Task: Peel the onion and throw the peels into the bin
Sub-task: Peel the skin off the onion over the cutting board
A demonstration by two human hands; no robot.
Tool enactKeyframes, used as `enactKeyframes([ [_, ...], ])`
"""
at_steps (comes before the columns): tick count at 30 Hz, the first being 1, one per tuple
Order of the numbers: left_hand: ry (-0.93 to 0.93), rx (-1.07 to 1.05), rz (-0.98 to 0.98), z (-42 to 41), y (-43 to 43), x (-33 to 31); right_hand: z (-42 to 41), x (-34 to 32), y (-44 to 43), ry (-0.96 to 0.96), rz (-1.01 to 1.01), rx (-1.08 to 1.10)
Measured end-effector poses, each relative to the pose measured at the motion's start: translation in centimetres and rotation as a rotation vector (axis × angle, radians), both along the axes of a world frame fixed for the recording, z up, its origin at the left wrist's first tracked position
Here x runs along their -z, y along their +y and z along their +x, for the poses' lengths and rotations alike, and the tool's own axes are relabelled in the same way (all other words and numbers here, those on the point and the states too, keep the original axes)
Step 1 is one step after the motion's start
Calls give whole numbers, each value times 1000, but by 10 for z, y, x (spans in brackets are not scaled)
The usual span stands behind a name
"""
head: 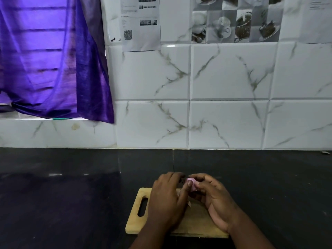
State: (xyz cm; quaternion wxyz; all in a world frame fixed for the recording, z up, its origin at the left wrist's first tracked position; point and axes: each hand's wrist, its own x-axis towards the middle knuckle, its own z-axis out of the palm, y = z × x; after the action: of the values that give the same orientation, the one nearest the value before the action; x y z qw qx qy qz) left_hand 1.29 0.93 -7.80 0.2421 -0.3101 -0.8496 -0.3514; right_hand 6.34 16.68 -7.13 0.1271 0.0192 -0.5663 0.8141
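Item: onion point(190, 183), pale pink, lower centre of frame, above cutting board point(136, 223) on dark table point(71, 194). 2 hands: left hand point(167, 200) and right hand point(213, 196) both closed on it. Step: peeling. Next: strip skin; bin not visible.

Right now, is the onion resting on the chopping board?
No, both hands, left hand and right hand, hold the onion in their fingers, raised above the far edge of the wooden chopping board.
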Motion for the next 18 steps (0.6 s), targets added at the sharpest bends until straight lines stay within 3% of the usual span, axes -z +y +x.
enactKeyframes([
  [11,61,2,-46,1,-1,-1,2,2,-2,21,158,47],
  [18,17,45,-62,8,-1,-3,4,0,-1,45,132,116],
])
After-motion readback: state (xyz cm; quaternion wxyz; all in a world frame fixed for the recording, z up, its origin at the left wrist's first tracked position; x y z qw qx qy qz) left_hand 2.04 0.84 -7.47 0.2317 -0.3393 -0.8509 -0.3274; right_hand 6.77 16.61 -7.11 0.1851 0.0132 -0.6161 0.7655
